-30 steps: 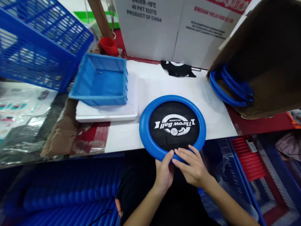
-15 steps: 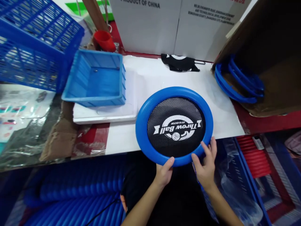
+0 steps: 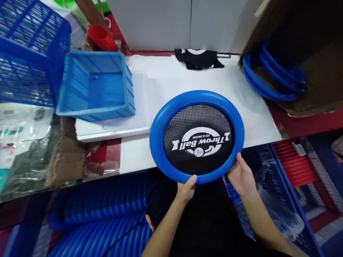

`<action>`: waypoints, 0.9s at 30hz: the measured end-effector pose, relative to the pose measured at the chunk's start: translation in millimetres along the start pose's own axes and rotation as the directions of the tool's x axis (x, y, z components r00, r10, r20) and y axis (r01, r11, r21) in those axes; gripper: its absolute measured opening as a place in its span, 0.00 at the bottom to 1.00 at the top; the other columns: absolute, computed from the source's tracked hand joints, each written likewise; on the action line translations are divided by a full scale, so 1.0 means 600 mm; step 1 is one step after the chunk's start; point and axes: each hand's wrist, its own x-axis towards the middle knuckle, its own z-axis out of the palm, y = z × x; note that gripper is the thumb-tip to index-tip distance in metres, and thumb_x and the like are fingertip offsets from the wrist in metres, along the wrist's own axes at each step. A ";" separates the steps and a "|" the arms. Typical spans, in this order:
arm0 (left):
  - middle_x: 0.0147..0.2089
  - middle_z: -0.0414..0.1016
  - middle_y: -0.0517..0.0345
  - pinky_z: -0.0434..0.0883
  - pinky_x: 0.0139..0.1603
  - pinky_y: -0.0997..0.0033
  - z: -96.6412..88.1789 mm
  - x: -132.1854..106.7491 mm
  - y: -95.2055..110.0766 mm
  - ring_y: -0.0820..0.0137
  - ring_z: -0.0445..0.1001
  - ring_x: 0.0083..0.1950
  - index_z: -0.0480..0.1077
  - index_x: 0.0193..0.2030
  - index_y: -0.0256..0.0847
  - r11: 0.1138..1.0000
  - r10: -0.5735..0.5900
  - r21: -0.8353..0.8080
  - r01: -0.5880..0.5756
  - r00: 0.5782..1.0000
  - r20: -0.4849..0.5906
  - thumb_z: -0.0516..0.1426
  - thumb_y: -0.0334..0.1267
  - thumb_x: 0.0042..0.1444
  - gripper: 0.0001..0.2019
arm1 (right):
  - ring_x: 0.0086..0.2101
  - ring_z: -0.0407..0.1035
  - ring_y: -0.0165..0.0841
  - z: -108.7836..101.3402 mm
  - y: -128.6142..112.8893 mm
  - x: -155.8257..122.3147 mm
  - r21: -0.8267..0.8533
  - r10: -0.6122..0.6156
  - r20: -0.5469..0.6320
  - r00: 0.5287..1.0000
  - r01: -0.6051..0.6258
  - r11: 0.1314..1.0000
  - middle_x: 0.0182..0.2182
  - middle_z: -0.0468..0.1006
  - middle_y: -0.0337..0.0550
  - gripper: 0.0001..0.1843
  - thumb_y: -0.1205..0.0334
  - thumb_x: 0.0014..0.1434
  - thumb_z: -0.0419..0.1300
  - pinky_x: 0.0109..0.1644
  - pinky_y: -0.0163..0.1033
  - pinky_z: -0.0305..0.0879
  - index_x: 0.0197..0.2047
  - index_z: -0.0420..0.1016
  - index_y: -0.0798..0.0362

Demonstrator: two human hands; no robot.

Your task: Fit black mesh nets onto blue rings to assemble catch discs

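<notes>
A blue ring-shaped throw-ball disc (image 3: 198, 119) with black mesh and a white "Throw Ball" print is held over the front of the white tabletop, its near edge past the table edge. My left hand (image 3: 186, 189) grips the near rim, thumb on top and fingers underneath, hidden. At the lower right rim, my right hand (image 3: 242, 176) has its thumb against the edge, the other fingers behind the disc. Beyond it a folded black printed fabric piece (image 3: 198, 59) lies against the white carton.
A light-blue bin (image 3: 107, 114) rests on a white slab at left, beside a blue basket (image 3: 24, 82). Blue ring parts (image 3: 265, 91) sit in a brown carton (image 3: 302, 107) at right. Stacked blue rings (image 3: 107, 232) and red rings (image 3: 297, 167) are below table level.
My right hand has shifted its hold: its fingers were on top of the lower right rim, and now the thumb is at the edge with fingers beneath. The view has shifted slightly.
</notes>
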 end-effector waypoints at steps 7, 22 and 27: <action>0.53 0.87 0.48 0.85 0.55 0.47 -0.028 -0.009 0.006 0.45 0.87 0.51 0.78 0.64 0.46 0.998 -0.063 -0.006 0.063 0.992 -0.109 0.80 0.48 0.25 0.51 | 0.60 0.79 0.52 -0.001 -0.037 -0.006 -0.105 -0.210 -0.054 0.976 0.203 0.973 0.44 0.90 0.46 0.28 0.40 0.49 0.80 0.70 0.60 0.72 0.47 0.87 0.47; 0.52 0.88 0.48 0.82 0.62 0.44 -0.093 0.012 0.018 0.42 0.85 0.57 0.79 0.63 0.46 0.994 -0.033 0.104 0.036 0.999 -0.029 0.80 0.47 0.29 0.47 | 0.56 0.80 0.55 -0.007 -0.037 0.020 -0.227 -0.179 0.036 0.983 0.182 0.957 0.42 0.90 0.48 0.30 0.38 0.47 0.80 0.63 0.60 0.78 0.46 0.85 0.47; 0.52 0.88 0.44 0.80 0.64 0.43 -0.127 0.028 0.037 0.41 0.85 0.57 0.84 0.54 0.42 0.987 -0.019 0.163 0.012 0.999 0.039 0.81 0.46 0.28 0.40 | 0.55 0.80 0.52 -0.021 -0.094 0.049 -0.390 -0.253 0.171 0.952 0.301 0.870 0.48 0.90 0.45 0.32 0.37 0.49 0.80 0.62 0.54 0.77 0.51 0.86 0.47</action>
